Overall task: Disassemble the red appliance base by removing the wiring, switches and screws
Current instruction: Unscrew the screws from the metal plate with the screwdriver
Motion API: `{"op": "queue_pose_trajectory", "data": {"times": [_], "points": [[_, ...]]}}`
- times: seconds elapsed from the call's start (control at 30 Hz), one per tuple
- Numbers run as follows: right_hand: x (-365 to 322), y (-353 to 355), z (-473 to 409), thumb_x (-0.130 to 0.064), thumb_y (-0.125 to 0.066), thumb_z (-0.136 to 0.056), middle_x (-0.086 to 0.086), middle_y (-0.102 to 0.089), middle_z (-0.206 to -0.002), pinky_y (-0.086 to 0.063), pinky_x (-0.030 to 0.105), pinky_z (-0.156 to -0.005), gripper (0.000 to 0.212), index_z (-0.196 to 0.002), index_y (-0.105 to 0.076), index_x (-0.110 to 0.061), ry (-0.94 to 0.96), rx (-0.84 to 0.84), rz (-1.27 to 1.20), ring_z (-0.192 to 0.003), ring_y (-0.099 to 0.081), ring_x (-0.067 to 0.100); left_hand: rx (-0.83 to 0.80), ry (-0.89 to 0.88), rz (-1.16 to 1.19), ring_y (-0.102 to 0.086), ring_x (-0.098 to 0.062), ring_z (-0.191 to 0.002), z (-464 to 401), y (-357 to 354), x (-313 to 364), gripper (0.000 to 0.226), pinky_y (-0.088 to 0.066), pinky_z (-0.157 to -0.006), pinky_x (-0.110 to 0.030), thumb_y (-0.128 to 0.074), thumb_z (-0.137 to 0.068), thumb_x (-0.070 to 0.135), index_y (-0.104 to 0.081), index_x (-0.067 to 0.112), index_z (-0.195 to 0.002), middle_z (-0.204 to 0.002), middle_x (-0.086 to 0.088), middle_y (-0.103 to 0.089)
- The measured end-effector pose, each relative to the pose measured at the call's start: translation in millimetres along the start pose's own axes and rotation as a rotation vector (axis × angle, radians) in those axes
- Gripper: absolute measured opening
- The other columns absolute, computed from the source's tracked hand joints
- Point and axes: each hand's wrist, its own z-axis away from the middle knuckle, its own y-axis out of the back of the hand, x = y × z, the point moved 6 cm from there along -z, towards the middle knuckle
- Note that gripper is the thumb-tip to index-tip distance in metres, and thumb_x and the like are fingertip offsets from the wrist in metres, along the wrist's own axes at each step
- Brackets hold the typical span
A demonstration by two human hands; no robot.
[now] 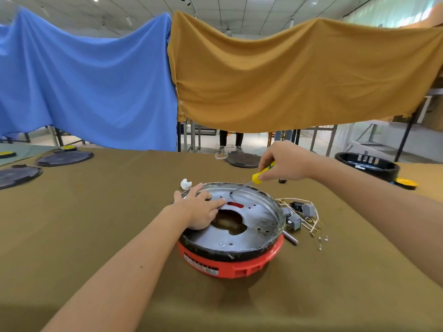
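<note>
The red appliance base [239, 265] sits in the middle of the table, with a black rim and a silver metal plate [251, 224] on top. My left hand [200, 209] lies flat on the plate's left side, fingers straight. My right hand [285, 161] grips a yellow-handled screwdriver [261, 174], whose tip touches the plate near its far edge. To the right of the base lie removed wires [309, 222], grey switch blocks [308, 209] and small screws [321, 240].
A white scrap [185, 184] lies behind the base. Black round covers [64, 158] rest at far left, another [242, 159] at the table's back. A black housing [369, 165] and a yellow part [406, 183] stand at right. Blue and ochre cloths hang behind.
</note>
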Motion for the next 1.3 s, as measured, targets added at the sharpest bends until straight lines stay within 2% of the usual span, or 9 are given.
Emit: {"op": "queue_pose_trajectory", "data": {"times": [0.3,0.47,0.9,1.3], "points": [[-3,6,-3,-0.042,-0.080,-0.079,-0.011,-0.065,-0.075,-0.036,0.017,-0.055,0.020,-0.085,-0.077,-0.022,0.009,-0.050,0.018,-0.068,-0.057,0.005,-0.001,-0.009,0.007,0.014,-0.022,-0.150,3,0,2,0.047,-0.005,-0.110,-0.069,-0.013,-0.105,0.044,-0.008,0.052,-0.151,-0.162,0.011,-0.009],[-3,12,-5,-0.040,-0.081,-0.079,-0.005,-0.069,-0.079,-0.041,0.021,-0.058,0.021,-0.083,-0.077,-0.020,0.006,-0.026,-0.034,-0.073,-0.061,0.012,-0.002,-0.015,0.018,0.015,-0.022,-0.150,1,-1,1,0.047,-0.003,-0.110,-0.069,-0.013,-0.105,0.044,-0.009,0.052,-0.151,-0.163,0.010,-0.008],[-8,10,-6,-0.040,-0.081,-0.079,-0.003,-0.067,-0.077,-0.037,0.018,-0.054,0.022,-0.085,-0.077,-0.019,0.005,-0.076,0.023,-0.066,-0.056,0.010,0.018,-0.022,0.023,0.013,-0.022,-0.150,0,-3,-1,0.046,-0.005,-0.109,-0.069,-0.012,-0.105,0.045,-0.010,0.053,-0.150,-0.162,0.010,-0.010],[-12,10,-9,-0.038,-0.080,-0.081,0.002,-0.071,-0.078,-0.040,0.018,-0.056,0.019,-0.084,-0.075,-0.020,-0.016,-0.118,0.005,-0.070,-0.064,0.015,0.016,-0.015,0.017,0.013,-0.021,-0.150,1,-2,0,0.046,-0.005,-0.110,-0.066,-0.012,-0.105,0.045,-0.010,0.053,-0.150,-0.162,0.011,-0.011]]}}
